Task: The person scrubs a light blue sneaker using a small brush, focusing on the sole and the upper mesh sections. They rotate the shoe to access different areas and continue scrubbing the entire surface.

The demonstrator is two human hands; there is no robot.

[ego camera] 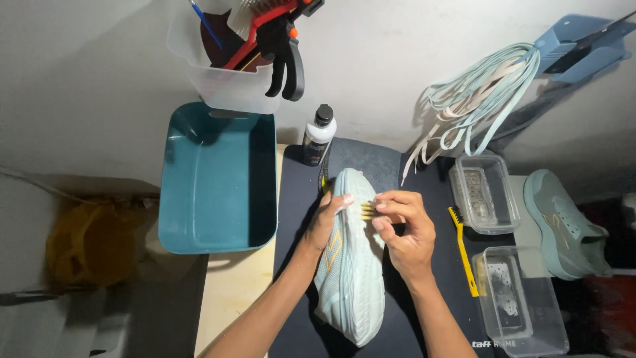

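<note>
On the far left sits a deep teal tub point(218, 179), just beside the dark mat point(424, 199) that covers the bench point(235, 292). Above the tub hangs a clear bin point(222, 83) with a red and black clamp point(281, 46) in it. A small dark bottle with a white label point(318, 136) stands at the back edge of the mat.

The left hand point(326, 222) is curled around the side of a pale blue-green sneaker point(348, 265), thumb on top and fingers under the edge. The sneaker lies on its side in the middle of the mat, sole facing right. It looks light and soft on top, so it may squish and twist when pushed. The sole looks firmer and bumpy, a better place to grip. The side is smooth and could slip if it is wet.

The right hand point(407, 229) has its fingers pinched shut on a small brush with tan bristles point(368, 210), which touch the sneaker near its toe end.

Further right lie a yellow brush point(464, 255), two clear boxes point(483, 192) point(520, 298), a bunch of pale laces point(477, 99) hanging from a blue wall hook point(580, 46), and a second sneaker point(563, 225).
</note>
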